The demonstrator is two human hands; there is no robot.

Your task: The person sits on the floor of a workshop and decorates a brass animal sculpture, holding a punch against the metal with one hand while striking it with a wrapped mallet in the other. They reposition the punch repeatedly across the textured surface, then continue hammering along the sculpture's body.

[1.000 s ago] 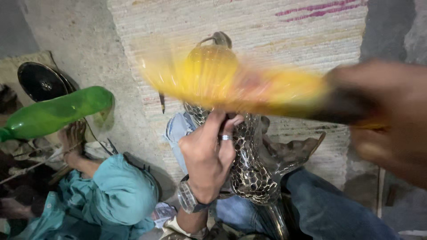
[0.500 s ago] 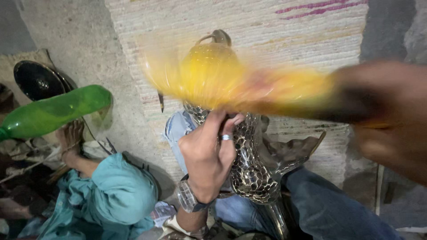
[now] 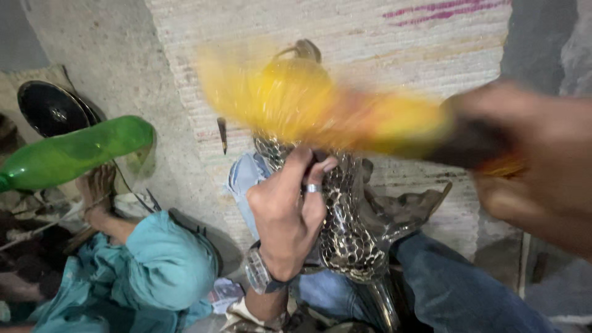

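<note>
My left hand, with a ring and a wristwatch, grips a shiny metal piece with a scaly embossed pattern that rests upright on my lap. My right hand is close to the camera at the right and holds the dark handle of a yellow brush. The brush is smeared by fast motion and lies across the top of the metal piece. A curved metal top part shows above the blur.
Another person in teal clothing sits at the left. A green plastic bottle lies above that person's hand. A black round dish sits at far left. A woven mat with a small dark tool covers the floor. My jeans are below.
The yellow brush stays blurred, its smear shifting slightly over the metal piece. My left hand keeps its grip in the same place. The other person has barely moved.
</note>
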